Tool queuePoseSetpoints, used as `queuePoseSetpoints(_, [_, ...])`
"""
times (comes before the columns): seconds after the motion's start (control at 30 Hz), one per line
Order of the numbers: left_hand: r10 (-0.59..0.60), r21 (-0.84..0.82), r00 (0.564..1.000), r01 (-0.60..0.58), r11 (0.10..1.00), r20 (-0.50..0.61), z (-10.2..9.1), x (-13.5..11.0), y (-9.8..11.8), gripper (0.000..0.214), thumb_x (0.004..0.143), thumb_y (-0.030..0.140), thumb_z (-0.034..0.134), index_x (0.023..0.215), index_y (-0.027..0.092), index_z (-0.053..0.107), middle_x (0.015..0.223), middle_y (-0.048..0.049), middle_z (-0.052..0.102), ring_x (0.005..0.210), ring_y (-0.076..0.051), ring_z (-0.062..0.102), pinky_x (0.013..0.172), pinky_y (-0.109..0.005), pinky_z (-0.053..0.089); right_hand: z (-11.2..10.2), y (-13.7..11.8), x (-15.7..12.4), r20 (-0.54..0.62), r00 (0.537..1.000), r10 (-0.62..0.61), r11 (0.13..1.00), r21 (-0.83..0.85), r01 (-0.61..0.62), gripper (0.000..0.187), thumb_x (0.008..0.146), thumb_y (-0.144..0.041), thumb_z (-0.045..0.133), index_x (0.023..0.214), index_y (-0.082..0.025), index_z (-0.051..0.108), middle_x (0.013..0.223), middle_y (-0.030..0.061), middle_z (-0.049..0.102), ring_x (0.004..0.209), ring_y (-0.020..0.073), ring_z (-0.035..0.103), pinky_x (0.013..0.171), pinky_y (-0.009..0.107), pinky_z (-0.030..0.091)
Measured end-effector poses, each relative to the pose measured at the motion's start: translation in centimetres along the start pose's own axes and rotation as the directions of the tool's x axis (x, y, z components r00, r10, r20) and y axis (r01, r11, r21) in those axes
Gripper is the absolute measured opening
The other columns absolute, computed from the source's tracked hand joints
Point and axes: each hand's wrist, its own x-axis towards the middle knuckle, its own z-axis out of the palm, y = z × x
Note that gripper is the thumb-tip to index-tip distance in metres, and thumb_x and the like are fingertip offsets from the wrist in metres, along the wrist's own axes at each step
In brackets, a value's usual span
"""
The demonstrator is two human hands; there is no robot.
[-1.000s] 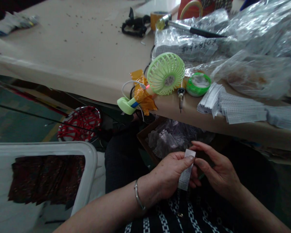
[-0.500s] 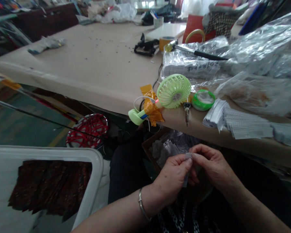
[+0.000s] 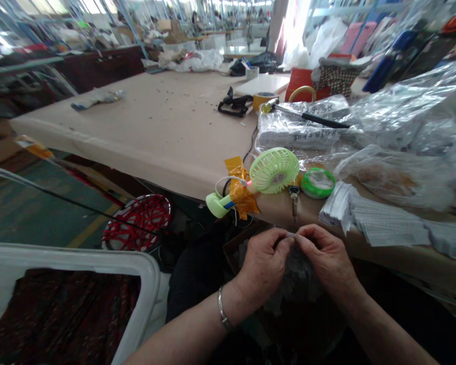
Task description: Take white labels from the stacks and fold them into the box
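Observation:
My left hand and my right hand meet over my lap, just below the table's front edge. Thumbs and forefingers of both pinch a small whitish strip, of which only a sliver shows between the fingertips. Right above the fingertips, a soldering-iron-like tool points down from the edge, its thin tip close to them. Beside it a light green handheld fan is fixed to the edge with orange-brown tape. A green-rimmed round tub and fanned stacks of printed white strips lie to the right.
A hammer-like tool lies on plastic-wrapped bundles. On the left stands a white bin with dark patterned cloth. Below the table are a red-strapped round stool and a box of pale scraps.
The view has tilted up, showing more of the room. Both hands have risen nearer the tool's tip, and the strip, hanging visibly before, is now mostly hidden by the fingers.

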Motion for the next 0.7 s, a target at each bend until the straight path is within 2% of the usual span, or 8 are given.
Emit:
queuePoseSetpoints(0.27, [0.115,0.168,0.993,-0.112,0.979,-0.008,0.1,1.6,0.0,0.018,0.087,0.022,0.050,0.077,0.017,0.065,0.070,0.0005,0.063,0.065,-0.010,0.056,0.062,-0.019,0.040,0.3,-0.5,0.7,-0.047,0.993,-0.108,0.994,-0.027,0.107,0.016,0.077,-0.030,0.060,0.068,-0.018,0.056,0.057,-0.0047,0.052,0.053,0.0076,0.047,0.050,0.018,0.039])
queuePoseSetpoints(0.47, [0.157,0.161,0.987,-0.151,0.975,-0.025,0.1,2.0,0.0,0.017,0.086,0.020,0.051,0.076,0.017,0.064,0.067,0.0013,0.061,0.063,-0.009,0.054,0.061,-0.019,0.039,0.4,-0.4,0.9,-0.065,0.982,-0.179,0.983,-0.037,0.177,0.012,0.079,-0.027,0.059,0.070,-0.019,0.056,0.057,-0.0049,0.053,0.052,0.0076,0.049,0.051,0.018,0.040])
queuePoseSetpoints(0.7, [0.182,0.156,0.983,-0.175,0.972,-0.033,0.3,2.3,-0.4,0.020,0.087,0.023,0.051,0.074,0.017,0.064,0.065,0.0019,0.059,0.061,-0.009,0.052,0.060,-0.019,0.038,0.4,-0.2,1.3,-0.078,0.976,-0.202,0.979,-0.051,0.198,0.010,0.080,-0.026,0.058,0.073,-0.019,0.056,0.057,-0.0055,0.054,0.052,0.0080,0.050,0.051,0.019,0.041])
